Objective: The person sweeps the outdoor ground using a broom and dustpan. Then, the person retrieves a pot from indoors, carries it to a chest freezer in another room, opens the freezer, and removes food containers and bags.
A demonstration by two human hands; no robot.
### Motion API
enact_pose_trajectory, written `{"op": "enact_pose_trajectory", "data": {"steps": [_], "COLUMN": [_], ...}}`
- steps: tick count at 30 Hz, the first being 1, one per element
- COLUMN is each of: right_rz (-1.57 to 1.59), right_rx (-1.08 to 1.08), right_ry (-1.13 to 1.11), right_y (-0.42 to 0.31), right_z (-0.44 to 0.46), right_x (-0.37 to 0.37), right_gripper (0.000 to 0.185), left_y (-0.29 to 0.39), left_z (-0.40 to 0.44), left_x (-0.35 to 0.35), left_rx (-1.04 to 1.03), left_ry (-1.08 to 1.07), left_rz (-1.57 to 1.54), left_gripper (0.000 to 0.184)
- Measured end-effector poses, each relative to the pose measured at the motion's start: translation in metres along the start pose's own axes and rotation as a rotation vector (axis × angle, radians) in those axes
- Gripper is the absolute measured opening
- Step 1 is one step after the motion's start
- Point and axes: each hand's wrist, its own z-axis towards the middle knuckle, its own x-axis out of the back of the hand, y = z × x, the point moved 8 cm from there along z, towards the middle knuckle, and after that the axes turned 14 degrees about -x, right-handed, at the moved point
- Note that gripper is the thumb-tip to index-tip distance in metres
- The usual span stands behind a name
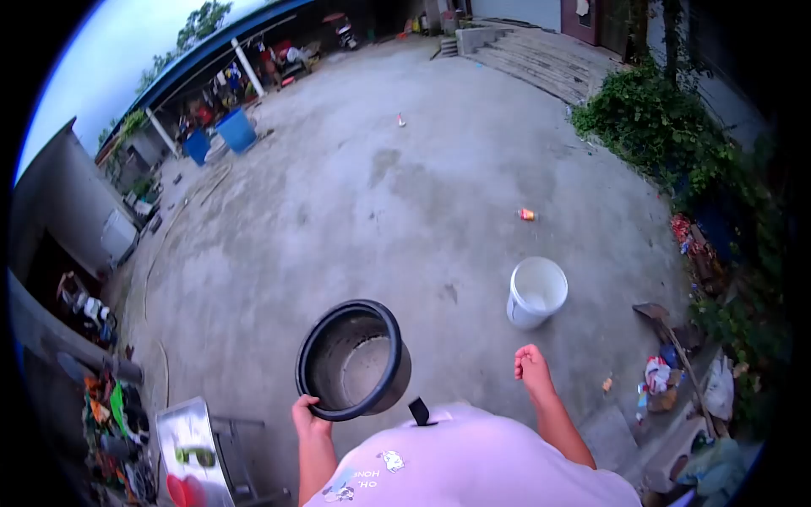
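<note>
My left hand (312, 418) grips the near rim of a round black tub (401, 372), with the thumb over the edge. The tub is tilted, and I can see its grey, dirty-looking inside with dark specks at the bottom. My right hand (532, 365) hangs out in front of me with its fingers curled in, and no object shows in it. Just beyond that hand, a white bucket (525, 314) stands upright on the concrete, its open top facing me. The two hands are well apart.
An orange-labelled container (527, 215) lies beyond the bucket. At left stands a metal table (187, 416) with a red container (181, 490). A shovel (655, 314) and litter border the right side, below green plants (650, 118). Blue barrels (236, 131) stand far left.
</note>
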Motion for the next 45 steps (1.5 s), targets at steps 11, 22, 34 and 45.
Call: {"op": "enact_pose_trajectory", "data": {"steps": [11, 22, 34, 45], "right_rz": [0.089, 0.597, 0.628, 0.01], "right_rx": [0.075, -0.03, 0.215, 0.248], "right_ry": [-0.34, 0.096, 0.379, -0.16], "right_y": [-0.239, -0.33, -0.54, -0.805], "right_z": [0.187, 0.35, 0.651, 0.877], "right_x": [-0.085, 0.023, 0.157, 0.084], "right_gripper": [0.011, 0.01, 0.009, 0.011], "left_y": [-0.088, -0.208, -0.375, -0.463], "left_z": [0.199, 0.293, 0.385, 0.484], "left_x": [-0.258, -0.636, -0.929, -1.095], "left_rx": [0.091, -0.174, -0.192, -0.327], "left_ry": [-0.045, -0.486, -0.558, -0.424], "left_rz": [0.113, 0.466, 0.533, 0.39], "left_gripper": [0.02, 0.033, 0.038, 0.04]}}
